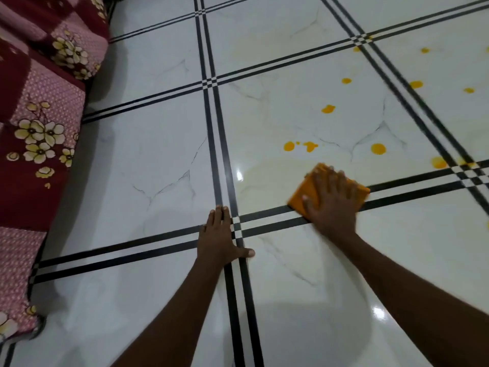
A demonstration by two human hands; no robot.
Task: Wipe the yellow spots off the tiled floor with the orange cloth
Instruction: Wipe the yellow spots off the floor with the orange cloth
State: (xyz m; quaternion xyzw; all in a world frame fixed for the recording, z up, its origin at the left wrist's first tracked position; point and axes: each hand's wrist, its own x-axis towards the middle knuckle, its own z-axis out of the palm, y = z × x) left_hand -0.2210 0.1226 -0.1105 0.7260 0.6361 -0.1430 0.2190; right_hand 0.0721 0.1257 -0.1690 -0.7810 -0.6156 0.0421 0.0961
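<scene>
My right hand (330, 202) lies flat on the folded orange cloth (301, 196), pressing it onto the white tiled floor (158, 160) where a black double line runs. Its fingers are spread over the cloth. Several yellow spots dot the tiles beyond it: a pair (300, 146) just above the cloth, a round one (378, 148) to the right, and others (328, 109) farther off toward the upper right. A pale yellowish smear (267, 170) lies left of the cloth. My left hand (219, 237) rests palm down on a crossing of the black lines, holding nothing.
A bed or sofa edge covered with a maroon and pink floral fabric (37, 123) runs along the left side, hanging down to the floor. Glossy tiles with black grid lines (211, 83) stretch ahead and to the right.
</scene>
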